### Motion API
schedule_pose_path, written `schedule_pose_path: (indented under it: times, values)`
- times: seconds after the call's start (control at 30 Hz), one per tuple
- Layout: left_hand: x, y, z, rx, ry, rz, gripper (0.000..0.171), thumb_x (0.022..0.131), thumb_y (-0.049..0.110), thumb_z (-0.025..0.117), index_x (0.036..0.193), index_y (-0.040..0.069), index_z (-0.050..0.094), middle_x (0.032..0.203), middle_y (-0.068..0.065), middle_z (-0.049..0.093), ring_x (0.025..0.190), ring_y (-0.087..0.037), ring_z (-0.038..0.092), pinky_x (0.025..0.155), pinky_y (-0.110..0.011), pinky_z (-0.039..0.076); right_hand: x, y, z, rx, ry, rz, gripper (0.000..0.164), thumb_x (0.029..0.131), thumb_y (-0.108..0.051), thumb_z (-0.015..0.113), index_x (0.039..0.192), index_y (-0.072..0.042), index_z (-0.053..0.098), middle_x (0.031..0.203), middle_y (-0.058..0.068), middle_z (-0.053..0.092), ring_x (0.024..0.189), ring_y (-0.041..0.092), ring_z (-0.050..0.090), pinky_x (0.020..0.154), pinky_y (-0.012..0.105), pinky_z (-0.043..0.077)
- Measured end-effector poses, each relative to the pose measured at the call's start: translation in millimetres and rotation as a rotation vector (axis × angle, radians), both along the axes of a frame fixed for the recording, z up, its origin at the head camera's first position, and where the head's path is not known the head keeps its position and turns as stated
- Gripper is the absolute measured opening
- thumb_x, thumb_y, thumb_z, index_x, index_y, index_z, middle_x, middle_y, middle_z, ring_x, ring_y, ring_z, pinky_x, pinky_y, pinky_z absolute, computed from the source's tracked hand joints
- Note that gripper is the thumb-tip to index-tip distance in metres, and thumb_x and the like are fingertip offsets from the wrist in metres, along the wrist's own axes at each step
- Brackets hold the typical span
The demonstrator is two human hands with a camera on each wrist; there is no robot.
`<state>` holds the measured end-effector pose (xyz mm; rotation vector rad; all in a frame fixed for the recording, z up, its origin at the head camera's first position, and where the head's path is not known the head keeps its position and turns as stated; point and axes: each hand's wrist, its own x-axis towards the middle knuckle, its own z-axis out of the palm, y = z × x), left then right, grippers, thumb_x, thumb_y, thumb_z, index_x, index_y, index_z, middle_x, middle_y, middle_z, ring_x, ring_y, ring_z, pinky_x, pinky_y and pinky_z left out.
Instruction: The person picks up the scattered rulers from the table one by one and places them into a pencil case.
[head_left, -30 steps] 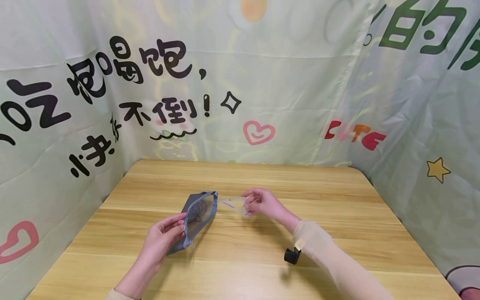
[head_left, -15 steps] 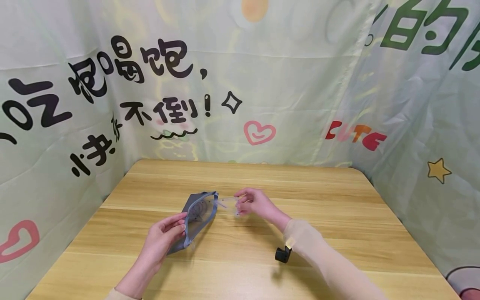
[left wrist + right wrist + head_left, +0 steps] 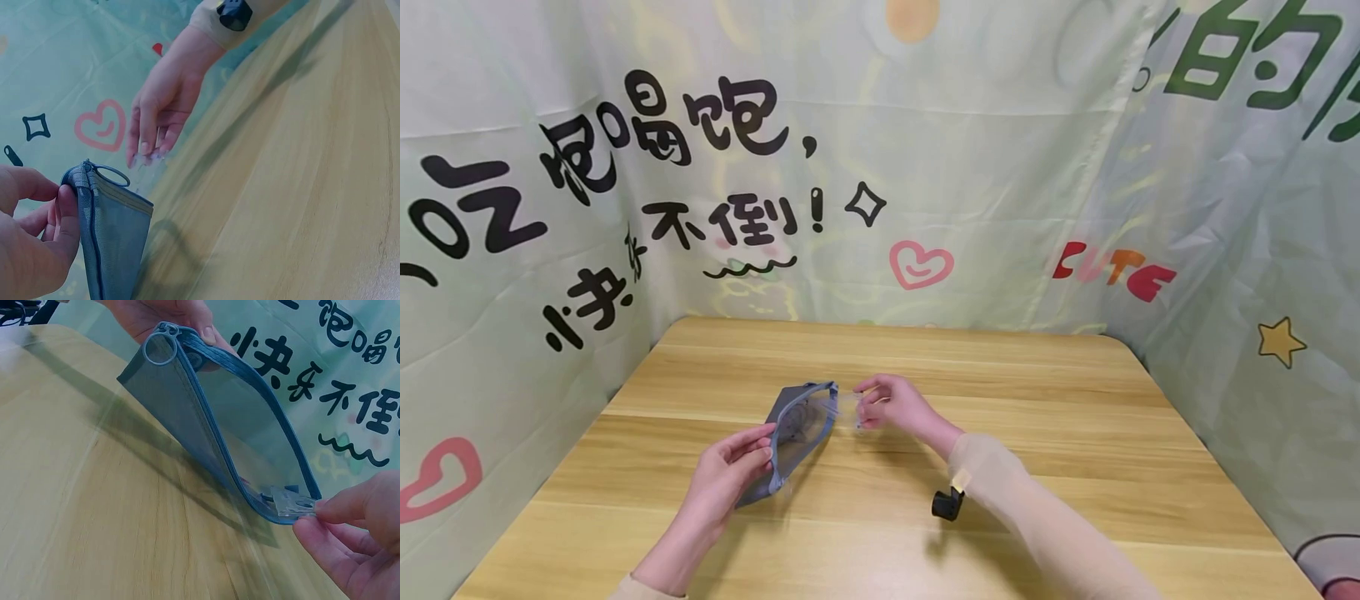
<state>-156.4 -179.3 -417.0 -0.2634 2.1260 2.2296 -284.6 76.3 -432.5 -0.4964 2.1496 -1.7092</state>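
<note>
A blue-grey zippered pouch (image 3: 801, 454) with see-through sides is held tilted above the wooden table, its mouth gaping. My left hand (image 3: 730, 471) pinches the near rim of the pouch between thumb and fingers. At the far end of the mouth, my right hand (image 3: 891, 407) pinches a clear flat plastic piece (image 3: 287, 501) with a hole near its gripped end. Its front part is inside the pouch opening, as the right wrist view shows; I cannot tell how far in it reaches. A ring pull (image 3: 115, 175) hangs from the zip at the end by my left hand.
The wooden table (image 3: 1037, 400) stretches around both hands. Printed cloth curtains (image 3: 985, 167) rise behind and beside it. A small black camera (image 3: 947, 504) hangs below my right wrist, close above the tabletop.
My right hand has moved left toward the pouch, and the clear plastic piece has slid further into its mouth. The left hand and pouch have stayed nearly still.
</note>
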Motion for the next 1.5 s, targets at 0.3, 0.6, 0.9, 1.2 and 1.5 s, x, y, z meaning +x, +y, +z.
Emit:
schedule_pose_path:
  times: [0.3, 0.6, 0.9, 1.2, 1.5]
  values:
    - [1.0, 0.0, 0.0, 0.01, -0.003, 0.003, 0.047, 0.093, 0.0, 0.061, 0.138, -0.009, 0.05, 0.098, 0.005, 0.062, 0.091, -0.006, 0.06, 0.079, -0.017, 0.057, -0.9, -15.4, -1.4, -0.005, -0.009, -0.026, 0.04, 0.089, 0.008, 0.063, 0.128, 0.011, 0.055, 0.101, 0.027, 0.067, 0.072, 0.014, 0.068, 0.075, 0.035, 0.064]
    - [-0.5, -1.2, 0.3, 0.0, -0.008, 0.003, 0.045, 0.095, 0.0, 0.058, 0.138, -0.007, 0.05, 0.099, 0.005, 0.061, 0.09, -0.006, 0.06, 0.08, -0.016, 0.057, -0.8, -29.0, -0.2, -0.016, -0.003, -0.032, 0.037, 0.089, 0.009, 0.061, 0.125, 0.012, 0.055, 0.105, 0.032, 0.065, 0.071, 0.015, 0.069, 0.073, 0.035, 0.064]
    - [0.1, -1.9, 0.5, -0.002, -0.002, 0.0, 0.044, 0.095, 0.0, 0.057, 0.139, -0.008, 0.05, 0.099, 0.005, 0.061, 0.091, -0.006, 0.06, 0.08, -0.016, 0.057, -1.3, -37.9, -3.6, -0.069, -0.056, -0.059, 0.037, 0.087, 0.01, 0.064, 0.122, 0.013, 0.056, 0.098, 0.024, 0.066, 0.066, 0.015, 0.069, 0.077, 0.04, 0.063]
    - [-0.6, -1.9, 0.7, 0.003, -0.001, 0.007, 0.046, 0.093, -0.003, 0.059, 0.138, -0.008, 0.051, 0.097, 0.006, 0.062, 0.093, -0.007, 0.06, 0.08, -0.017, 0.058, 2.1, -43.0, -5.2, -0.105, -0.079, -0.05, 0.036, 0.087, 0.01, 0.064, 0.12, 0.015, 0.054, 0.098, 0.022, 0.065, 0.069, 0.018, 0.07, 0.078, 0.04, 0.063]
    - [-0.4, -1.9, 0.2, 0.001, -0.003, 0.008, 0.044, 0.095, -0.001, 0.058, 0.138, -0.008, 0.05, 0.097, 0.006, 0.062, 0.091, -0.006, 0.061, 0.08, -0.016, 0.057, 5.3, -50.4, -2.7, -0.111, -0.091, -0.054, 0.036, 0.087, 0.011, 0.062, 0.121, 0.017, 0.051, 0.1, 0.023, 0.063, 0.068, 0.016, 0.07, 0.074, 0.033, 0.064]
